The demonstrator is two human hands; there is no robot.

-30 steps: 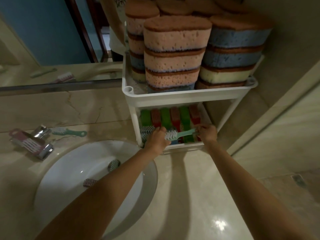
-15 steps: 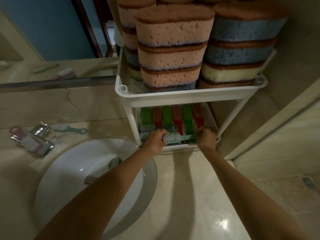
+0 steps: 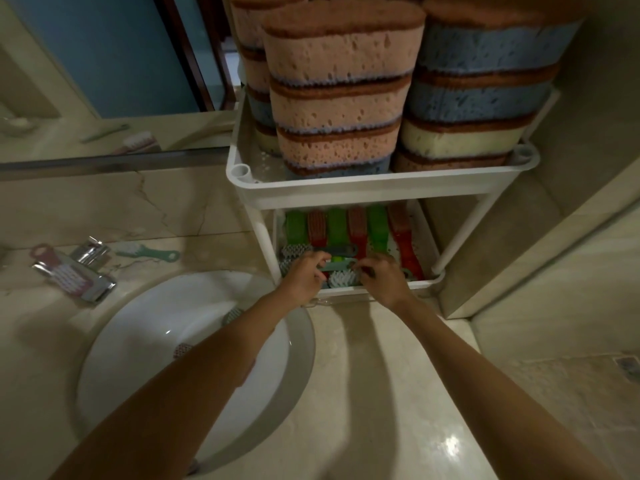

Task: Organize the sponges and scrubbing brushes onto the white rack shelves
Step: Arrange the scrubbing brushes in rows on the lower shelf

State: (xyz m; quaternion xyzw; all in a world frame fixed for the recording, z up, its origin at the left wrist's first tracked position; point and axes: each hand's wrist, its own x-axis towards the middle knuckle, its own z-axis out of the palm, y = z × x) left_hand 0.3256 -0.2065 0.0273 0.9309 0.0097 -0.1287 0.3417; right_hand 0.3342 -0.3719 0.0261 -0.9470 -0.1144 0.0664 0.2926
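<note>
Most of the job looks done: the white rack (image 3: 381, 194) carries tall stacks of sponges (image 3: 339, 98) on its top shelf and a row of green and red brushes (image 3: 337, 226) on the lower one. Two small brushes (image 3: 232, 315) lie in the sink (image 3: 138, 341), and a pink brush (image 3: 69, 277) and a green-handled brush (image 3: 149, 252) lie by the faucet (image 3: 90, 252). At the lower shelf's front, the left hand (image 3: 304, 277) and right hand (image 3: 382, 277) both pinch a teal brush (image 3: 341, 277).

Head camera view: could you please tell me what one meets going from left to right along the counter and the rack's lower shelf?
Pink brush → green-handled brush → left hand → white-bristled brush → right hand → rack's right leg.
</note>
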